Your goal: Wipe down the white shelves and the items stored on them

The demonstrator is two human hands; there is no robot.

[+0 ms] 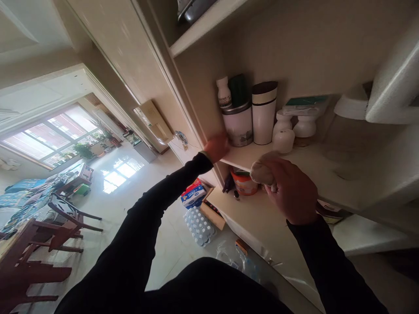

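My right hand [293, 187] is closed around a bunched pale cloth [262, 173], held just in front of the shelf edge. At the left end of the shelf, my left hand [218, 147] is beside the base of a pale canister [238, 126]; motion blurs its fingers. On top of the canister stand a small white bottle [224, 92] and a dark green container [238, 89]. To its right are a tall white cylinder with a dark top [264, 114] and several small white bottles, one in front [283, 140].
On the lower shelf sits an orange tub [244, 182] with a small dark bottle [236, 194] nearby. A shrink-wrapped pack of bottles [199, 226], boxes [194, 194] and plastic wrapping lie on the floor. A wooden chair [67, 213] stands at the left. A shelf board [209, 24] hangs above.
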